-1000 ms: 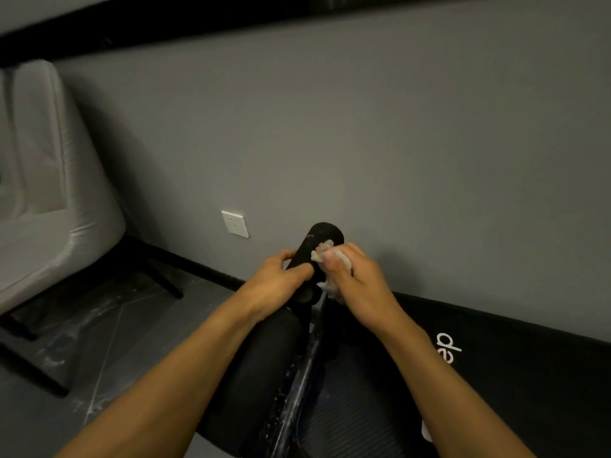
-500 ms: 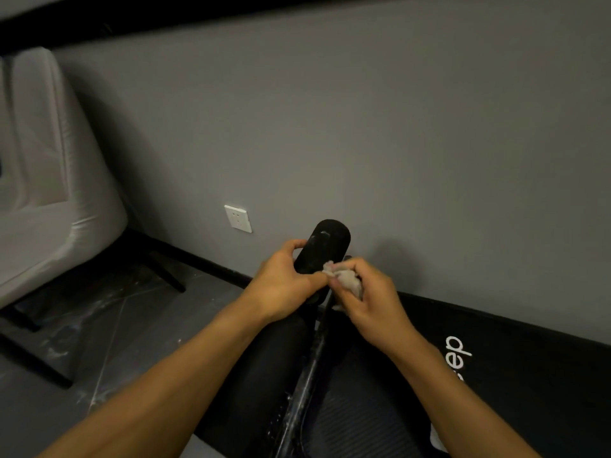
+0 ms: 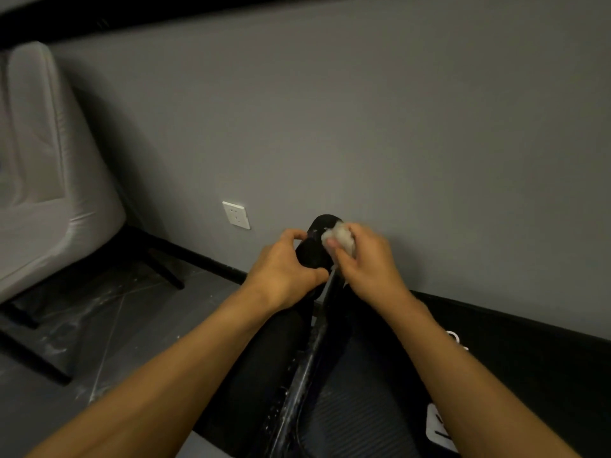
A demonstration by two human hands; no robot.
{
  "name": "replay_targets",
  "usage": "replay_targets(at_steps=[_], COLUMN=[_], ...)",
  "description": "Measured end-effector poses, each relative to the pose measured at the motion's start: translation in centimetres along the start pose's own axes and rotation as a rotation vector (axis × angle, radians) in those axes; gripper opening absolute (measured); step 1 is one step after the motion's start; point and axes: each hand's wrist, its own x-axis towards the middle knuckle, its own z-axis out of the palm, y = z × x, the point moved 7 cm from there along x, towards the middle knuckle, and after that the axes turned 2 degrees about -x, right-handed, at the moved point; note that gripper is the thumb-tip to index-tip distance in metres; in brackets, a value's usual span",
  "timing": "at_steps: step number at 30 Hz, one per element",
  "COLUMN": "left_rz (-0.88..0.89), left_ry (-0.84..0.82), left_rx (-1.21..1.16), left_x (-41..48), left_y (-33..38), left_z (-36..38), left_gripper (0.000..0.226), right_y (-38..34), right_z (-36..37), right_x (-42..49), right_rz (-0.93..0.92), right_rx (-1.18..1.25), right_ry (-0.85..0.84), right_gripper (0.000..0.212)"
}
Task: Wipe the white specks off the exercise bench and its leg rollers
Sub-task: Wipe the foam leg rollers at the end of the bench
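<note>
The right hand [image 3: 367,259] pinches a soft white wad [image 3: 340,241], probably tissue, against the far end of the leg roller [image 3: 312,251], light yielding foam which the left hand [image 3: 281,269] grips mid-length above the bench [image 3: 357,418].

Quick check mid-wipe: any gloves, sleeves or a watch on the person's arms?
No. The left hand and right hand are bare: no gloves or rings showing. The left forearm and right forearm are uncovered to the frame edge, with no sleeve, watch or wristband.
</note>
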Motion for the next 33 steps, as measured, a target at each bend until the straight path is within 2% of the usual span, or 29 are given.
replay_targets(at_steps=[4,6,9,11,13,17,20,24,29,33], left_rz=[0.045,0.061,0.046,0.015,-0.018,-0.034,-0.004,0.038,0.005,-0.107], left_ry=[0.04,0.045,0.023,0.011,0.006,0.0,0.015,0.037,0.081,0.039], left_rx=[0.022,0.037,0.025,-0.006,-0.056,-0.099,-0.073,-0.042,0.083,0.046], left_x=[-0.4,-0.3,-0.1,0.0,0.0,0.0,0.0,-0.2,-0.1,0.0], left_y=[0.0,0.1,-0.1,-0.3,-0.5,-0.2,0.0,0.0,-0.1,-0.7], left_z=[-0.1,-0.1,0.1,0.1,0.2,0.4,0.2,0.1,-0.2,0.0], left_gripper=[0.069,0.063,0.048,0.044,0.047,0.057,0.069,0.074,0.084,0.072], right_y=[0.9,0.7,-0.7,-0.9,-0.7,-0.2,-0.2,-1.6,-0.3,-0.2], right_z=[0.4,0.6,0.3,0.2,0.2,0.6,0.6,0.4,0.5,0.9], right_x=[4.9,3.7,-0.5,-1.2,0.9,5.9,4.1,-1.3,4.7,5.2], right_rz=[0.066,0.064,-0.048,-0.114,-0.115,0.02,0.054,-0.046,-0.016,-0.014], right_rx=[-0.174,-0.111,0.046,0.017,-0.1,-0.246,-0.153,0.076,-0.13,-0.174], right_ry=[0.045,0.035,-0.056,-0.125,-0.092,-0.053,-0.03,-0.106,-0.049,-0.064], right_gripper=[0.022,0.021,0.013,0.012,0.016,0.026,0.024,0.012,0.022,0.02])
